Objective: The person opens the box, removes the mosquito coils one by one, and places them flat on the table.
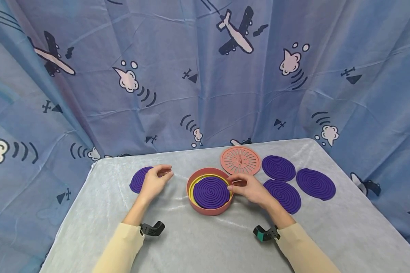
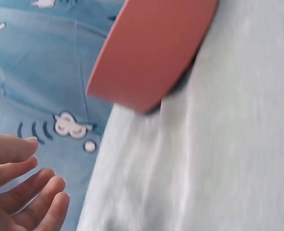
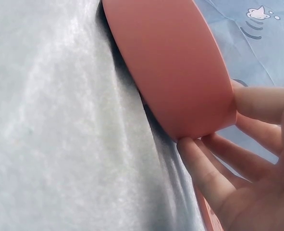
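Looks like a steadying step: right hand [image 1: 247, 187] pinching the side of the pink tub [image 1: 210, 212] mid-frame, purple coil [image 1: 211, 192] inside. Left hand [image 1: 155, 182] is loosely spread, empty, near the left-side coil [image 1: 138, 180]. Next move probably needs that tub held steady.

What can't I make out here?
Head view: part of the left coil, behind the left hand.
Head view: centre of the yellow piece, hidden by the middle coil.
Left wrist view: part of the bowl, cut by the top edge.
Right wrist view: bowl's inside, hidden by its wall.
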Action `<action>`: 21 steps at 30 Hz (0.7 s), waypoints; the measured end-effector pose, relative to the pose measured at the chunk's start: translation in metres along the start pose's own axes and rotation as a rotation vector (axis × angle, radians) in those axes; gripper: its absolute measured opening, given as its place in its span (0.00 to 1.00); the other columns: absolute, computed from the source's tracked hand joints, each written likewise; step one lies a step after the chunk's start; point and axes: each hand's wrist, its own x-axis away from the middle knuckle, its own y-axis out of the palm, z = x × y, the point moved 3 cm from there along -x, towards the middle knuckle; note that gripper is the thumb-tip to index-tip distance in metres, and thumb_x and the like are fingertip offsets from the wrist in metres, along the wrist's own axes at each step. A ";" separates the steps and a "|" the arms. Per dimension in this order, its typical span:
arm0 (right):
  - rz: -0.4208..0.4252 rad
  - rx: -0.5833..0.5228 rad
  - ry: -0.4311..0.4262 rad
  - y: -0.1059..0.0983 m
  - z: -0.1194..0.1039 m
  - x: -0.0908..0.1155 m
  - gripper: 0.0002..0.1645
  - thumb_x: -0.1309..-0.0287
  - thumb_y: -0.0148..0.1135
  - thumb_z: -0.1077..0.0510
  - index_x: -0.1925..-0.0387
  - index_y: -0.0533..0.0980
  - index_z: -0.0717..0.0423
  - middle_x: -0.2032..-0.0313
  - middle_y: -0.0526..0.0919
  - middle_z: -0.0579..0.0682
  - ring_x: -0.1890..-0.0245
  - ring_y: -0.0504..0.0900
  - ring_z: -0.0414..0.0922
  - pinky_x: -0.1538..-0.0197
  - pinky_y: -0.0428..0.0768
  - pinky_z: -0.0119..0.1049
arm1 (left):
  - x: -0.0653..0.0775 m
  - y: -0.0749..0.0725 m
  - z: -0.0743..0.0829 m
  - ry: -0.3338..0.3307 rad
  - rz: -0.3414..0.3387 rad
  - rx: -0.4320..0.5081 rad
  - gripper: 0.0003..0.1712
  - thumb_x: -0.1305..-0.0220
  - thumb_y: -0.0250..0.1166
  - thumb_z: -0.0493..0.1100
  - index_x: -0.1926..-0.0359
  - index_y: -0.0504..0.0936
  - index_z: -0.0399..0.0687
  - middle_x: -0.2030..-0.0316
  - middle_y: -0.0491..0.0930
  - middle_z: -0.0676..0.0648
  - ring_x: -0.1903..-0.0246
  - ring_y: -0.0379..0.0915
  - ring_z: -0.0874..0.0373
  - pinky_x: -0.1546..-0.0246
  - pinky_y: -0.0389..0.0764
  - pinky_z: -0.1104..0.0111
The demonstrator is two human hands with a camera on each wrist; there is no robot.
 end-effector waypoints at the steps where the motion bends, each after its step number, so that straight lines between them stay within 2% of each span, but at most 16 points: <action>1: 0.001 -0.001 -0.002 0.000 0.000 0.000 0.21 0.35 0.67 0.65 0.44 0.78 0.71 0.47 0.81 0.68 0.46 0.80 0.62 0.49 0.80 0.38 | 0.000 0.003 0.003 0.002 -0.004 0.011 0.16 0.34 0.70 0.38 0.47 0.85 0.36 0.54 0.86 0.39 0.52 0.82 0.46 0.47 0.80 0.53; 7: 0.013 0.004 -0.036 -0.001 0.005 -0.001 0.20 0.35 0.67 0.64 0.45 0.77 0.72 0.48 0.82 0.67 0.47 0.81 0.61 0.50 0.81 0.42 | 0.004 0.023 0.023 0.029 -0.055 0.053 0.16 0.34 0.69 0.39 0.47 0.85 0.40 0.53 0.86 0.42 0.52 0.82 0.48 0.47 0.81 0.55; 12: 0.019 0.011 -0.013 0.000 0.008 -0.003 0.20 0.36 0.67 0.65 0.45 0.78 0.71 0.48 0.82 0.67 0.47 0.80 0.62 0.49 0.81 0.42 | 0.005 0.035 0.036 0.072 -0.091 0.088 0.15 0.34 0.69 0.37 0.47 0.85 0.39 0.53 0.86 0.40 0.52 0.82 0.48 0.47 0.81 0.55; 21: 0.029 0.013 0.005 -0.001 0.041 -0.015 0.22 0.37 0.70 0.60 0.43 0.80 0.63 0.47 0.83 0.61 0.46 0.81 0.56 0.48 0.80 0.41 | 0.007 0.055 0.056 0.113 -0.145 0.109 0.15 0.33 0.69 0.40 0.48 0.85 0.39 0.53 0.86 0.42 0.52 0.82 0.49 0.48 0.82 0.55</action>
